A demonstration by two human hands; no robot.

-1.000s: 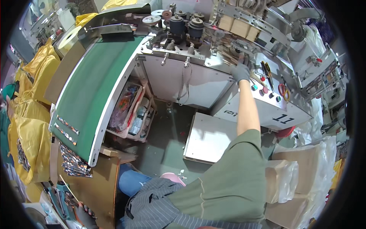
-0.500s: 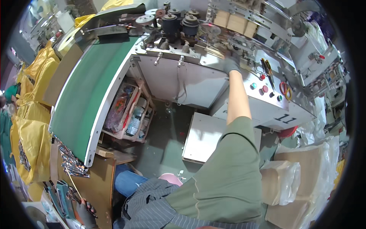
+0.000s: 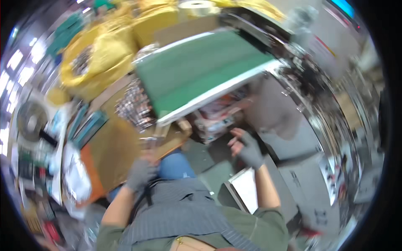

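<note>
Moved since 0.5s ago: grey-gloved R hand (image 3: 248, 149) off pale boxy metal machine (image 3: 307, 184), mid-air, half-open, nothing visible in it; grey-gloved L hand (image 3: 142, 172) now at brown tabletop (image 3: 111, 157) edge, blurred, can't tell opening/grip. Small shiny silvery packet pile (image 3: 135, 105): L's 12 o'clock; flat green conveyor belt (image 3: 201, 67): 1 o'clock.

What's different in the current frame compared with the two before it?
The view has swung left. The right hand has drawn back from the machine and is now in mid-air, fingers loosely open. The left hand has moved rightward, to the near side of the brown table; blur hides whether it holds anything. The packet pile still lies by the end of the green belt.
</note>
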